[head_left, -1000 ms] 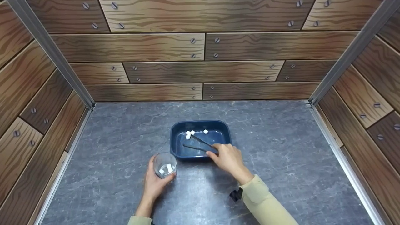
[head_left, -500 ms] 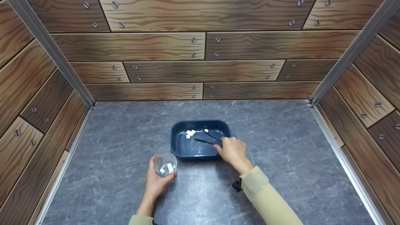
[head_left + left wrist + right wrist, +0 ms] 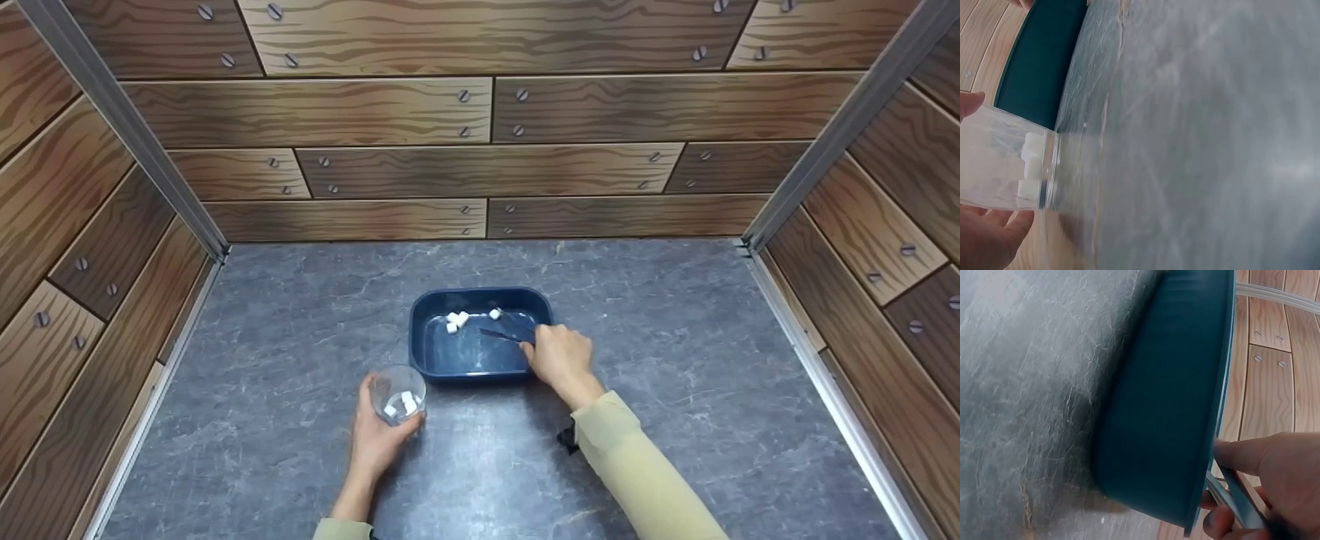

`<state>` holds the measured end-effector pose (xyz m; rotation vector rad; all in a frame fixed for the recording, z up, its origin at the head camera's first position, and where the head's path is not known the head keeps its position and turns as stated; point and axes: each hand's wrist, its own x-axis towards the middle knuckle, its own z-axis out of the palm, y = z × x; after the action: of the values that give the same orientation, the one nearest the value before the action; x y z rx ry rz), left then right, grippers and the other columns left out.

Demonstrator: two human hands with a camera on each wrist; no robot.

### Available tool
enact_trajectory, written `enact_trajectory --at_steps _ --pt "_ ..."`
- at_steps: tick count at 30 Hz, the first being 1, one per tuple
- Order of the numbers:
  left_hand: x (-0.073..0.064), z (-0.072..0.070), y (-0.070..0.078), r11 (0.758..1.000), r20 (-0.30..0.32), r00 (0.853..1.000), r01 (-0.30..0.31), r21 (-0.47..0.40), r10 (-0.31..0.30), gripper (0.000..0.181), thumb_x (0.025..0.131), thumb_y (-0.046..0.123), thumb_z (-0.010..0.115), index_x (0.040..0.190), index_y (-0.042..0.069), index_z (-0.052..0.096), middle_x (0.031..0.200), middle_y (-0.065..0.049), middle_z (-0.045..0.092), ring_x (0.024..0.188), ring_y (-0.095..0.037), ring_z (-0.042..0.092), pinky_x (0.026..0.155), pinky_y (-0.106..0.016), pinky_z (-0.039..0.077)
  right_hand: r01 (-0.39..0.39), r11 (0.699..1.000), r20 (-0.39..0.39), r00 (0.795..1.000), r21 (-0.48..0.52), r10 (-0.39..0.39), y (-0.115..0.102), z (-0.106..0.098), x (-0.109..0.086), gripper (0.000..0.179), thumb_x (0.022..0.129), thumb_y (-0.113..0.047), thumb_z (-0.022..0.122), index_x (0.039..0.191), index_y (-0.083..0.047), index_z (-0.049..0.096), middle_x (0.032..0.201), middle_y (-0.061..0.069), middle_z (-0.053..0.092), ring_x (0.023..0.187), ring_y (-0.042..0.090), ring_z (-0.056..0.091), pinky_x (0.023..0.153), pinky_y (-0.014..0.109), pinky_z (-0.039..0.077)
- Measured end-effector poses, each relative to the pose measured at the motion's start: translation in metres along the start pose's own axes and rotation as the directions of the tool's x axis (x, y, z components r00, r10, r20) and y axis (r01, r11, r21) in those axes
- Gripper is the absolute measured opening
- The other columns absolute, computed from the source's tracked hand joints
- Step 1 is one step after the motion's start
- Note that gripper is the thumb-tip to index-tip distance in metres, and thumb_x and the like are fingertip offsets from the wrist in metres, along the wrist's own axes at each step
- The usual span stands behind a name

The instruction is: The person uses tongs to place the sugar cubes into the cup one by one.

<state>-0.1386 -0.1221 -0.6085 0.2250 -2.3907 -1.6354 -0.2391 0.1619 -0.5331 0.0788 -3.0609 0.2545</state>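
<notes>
Right now the left hand [image 3: 378, 441] grips the cup [image 3: 397, 380] round its side, white cubes [image 3: 408, 402] at its bottom, just off the tray's [image 3: 480, 374] near left corner. The right hand [image 3: 562, 355] pinches the tongs [image 3: 499, 334], arms spread, over the tray; blur hides whether they touch the lone cube [image 3: 495, 313]. Other cubes [image 3: 452, 327] cluster left.

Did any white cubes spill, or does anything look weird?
I see no spilled white cubes: they lie in the blue tray and clear cup. One pale speck on the table, right of the tray, looks odd, but it's too tiny to identify.
</notes>
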Motion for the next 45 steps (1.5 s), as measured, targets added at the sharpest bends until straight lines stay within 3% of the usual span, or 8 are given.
enact_trajectory --at_steps 10,17,45 --pt "-0.001 0.002 -0.001 1.0 -0.017 1.0 -0.017 -0.003 0.017 0.096 0.065 0.018 0.091 0.142 -0.001 0.037 0.136 -0.029 0.049 0.125 -0.045 0.047 0.103 -0.056 0.038 -0.015 0.999 0.018 1.0 -0.032 0.015 -0.003 0.004 0.007 0.033 0.09 -0.038 0.069 0.081 -0.007 0.071 0.071 0.013 0.066 0.064 0.034 0.064 0.053 0.049 0.05" --pt "0.0 0.002 -0.001 1.0 -0.018 1.0 -0.012 0.003 0.012 0.096 0.065 0.019 0.091 0.142 0.0 0.037 0.135 -0.029 0.049 0.123 -0.045 0.048 0.101 -0.056 0.039 -0.008 0.998 -0.002 1.0 -0.061 0.008 -0.006 0.009 0.01 0.032 0.089 -0.037 0.07 0.084 -0.006 0.074 0.078 0.017 0.07 0.068 0.038 0.066 0.052 0.051 0.051" --pt "0.0 0.003 -0.003 1.0 -0.026 0.999 -0.028 -0.001 0.028 0.097 0.063 0.018 0.091 0.14 -0.002 0.037 0.135 -0.027 0.051 0.124 -0.042 0.048 0.104 -0.053 0.038 0.017 0.999 -0.068 0.997 -0.041 -0.02 -0.01 0.018 0.014 0.024 0.089 -0.028 0.071 0.083 -0.005 0.076 0.079 0.015 0.071 0.069 0.039 0.066 0.06 0.054 0.053"
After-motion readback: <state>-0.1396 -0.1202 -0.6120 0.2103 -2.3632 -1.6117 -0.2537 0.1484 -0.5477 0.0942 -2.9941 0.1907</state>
